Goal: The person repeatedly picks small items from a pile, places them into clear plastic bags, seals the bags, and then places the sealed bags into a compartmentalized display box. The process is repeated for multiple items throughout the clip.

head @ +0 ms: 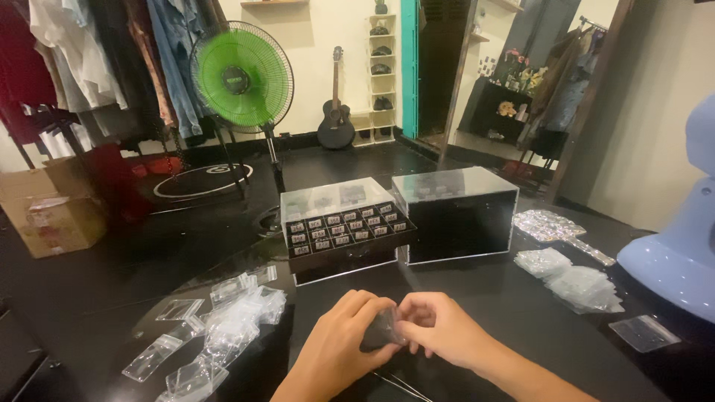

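Observation:
My left hand (344, 344) and my right hand (439, 330) meet low in the middle of the view, above a black glossy table (484, 298). Both pinch one small clear plastic bag (385, 330) with something dark inside it. Just beyond my hands stands a clear-lidded display case (344, 229) with rows of small labelled items on a black tray. A second clear box (458, 213) with a dark inside stands to the right of it.
Several empty small clear bags (216, 327) lie scattered at the left of the table, with more piles (573, 279) at the right. A pale blue rounded object (681, 238) stands far right. Behind are a green fan (242, 78), hanging clothes, a guitar (336, 112) and cardboard boxes (52, 205).

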